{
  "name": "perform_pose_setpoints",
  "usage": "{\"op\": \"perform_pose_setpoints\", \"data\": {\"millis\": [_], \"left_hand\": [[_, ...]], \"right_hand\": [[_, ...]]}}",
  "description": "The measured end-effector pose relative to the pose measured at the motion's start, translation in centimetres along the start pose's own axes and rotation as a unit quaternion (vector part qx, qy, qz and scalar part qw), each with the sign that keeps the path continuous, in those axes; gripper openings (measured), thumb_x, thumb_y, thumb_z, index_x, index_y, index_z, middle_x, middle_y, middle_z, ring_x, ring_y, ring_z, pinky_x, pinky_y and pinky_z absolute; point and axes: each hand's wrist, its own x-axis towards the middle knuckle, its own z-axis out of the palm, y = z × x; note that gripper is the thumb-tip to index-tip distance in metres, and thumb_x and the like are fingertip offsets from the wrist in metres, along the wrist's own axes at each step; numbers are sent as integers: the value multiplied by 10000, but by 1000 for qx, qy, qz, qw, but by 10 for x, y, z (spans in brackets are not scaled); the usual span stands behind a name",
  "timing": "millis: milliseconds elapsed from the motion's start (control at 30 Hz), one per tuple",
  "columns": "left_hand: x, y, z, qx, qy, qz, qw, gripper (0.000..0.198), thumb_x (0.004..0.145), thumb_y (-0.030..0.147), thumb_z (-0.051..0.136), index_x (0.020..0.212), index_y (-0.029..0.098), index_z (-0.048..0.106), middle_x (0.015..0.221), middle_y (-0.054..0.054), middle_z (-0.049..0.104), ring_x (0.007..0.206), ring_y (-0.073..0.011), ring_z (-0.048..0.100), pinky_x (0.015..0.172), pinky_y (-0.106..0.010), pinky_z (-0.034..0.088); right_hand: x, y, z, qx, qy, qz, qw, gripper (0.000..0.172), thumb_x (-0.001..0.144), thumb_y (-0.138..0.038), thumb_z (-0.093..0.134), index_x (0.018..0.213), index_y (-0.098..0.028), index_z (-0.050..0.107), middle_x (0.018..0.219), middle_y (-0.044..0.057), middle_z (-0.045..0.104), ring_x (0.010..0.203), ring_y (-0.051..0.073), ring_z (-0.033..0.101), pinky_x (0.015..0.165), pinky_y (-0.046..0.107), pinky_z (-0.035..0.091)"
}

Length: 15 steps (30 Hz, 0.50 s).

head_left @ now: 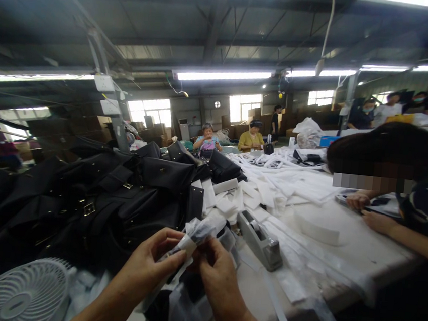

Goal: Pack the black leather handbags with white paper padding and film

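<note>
Head view, hands (153,261) (221,275) holding crumpled plastic (200,231), label (16,305) on fan (41,285) blurred

Left hand (151,263) beside right hand (221,275), fingers (171,234) curled

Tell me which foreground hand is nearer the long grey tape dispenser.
The bare right hand, between the long grey tape dispenser and the bare left hand, which is farther off.

Table (375,247) bears tape dispenser (261,242), white sheets (306,183).
</note>
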Motion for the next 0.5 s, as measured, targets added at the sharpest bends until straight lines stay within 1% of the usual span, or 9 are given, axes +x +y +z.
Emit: {"op": "perform_pose_setpoints", "data": {"millis": [100,267,400,500], "left_hand": [[-2,4,0,-8,-4,-8,1000,340,777,407,703,1032,195,629,1052,-68,723,981,-243,644,821,-316,458],[-3,6,2,-13,-13,-10,1000,337,783,406,708,1039,200,634,1067,-67,724,972,-232,642,822,-308,455],[-4,8,5,-4,-17,-2,1000,313,779,398,715,1014,203,647,1034,-60,736,955,-219,651,826,-295,455],[-4,7,7,6,-9,0,1000,320,771,407,711,1012,206,650,1017,-57,737,934,-220,656,804,-293,463]], "right_hand": [[0,-2,0,-7,2,-5,1000,332,838,-282,633,1154,-183,651,1026,60,706,886,217,662,662,267,558],[1,0,-1,-19,26,-8,999,268,798,-262,646,1056,-196,675,952,43,704,863,224,656,656,269,551],[4,1,1,3,26,4,1000,262,774,-225,625,1024,-180,687,953,48,715,790,207,653,616,261,525],[6,-2,2,9,32,17,999,270,748,-213,632,1004,-165,704,917,52,722,733,198,647,588,263,507]]}}
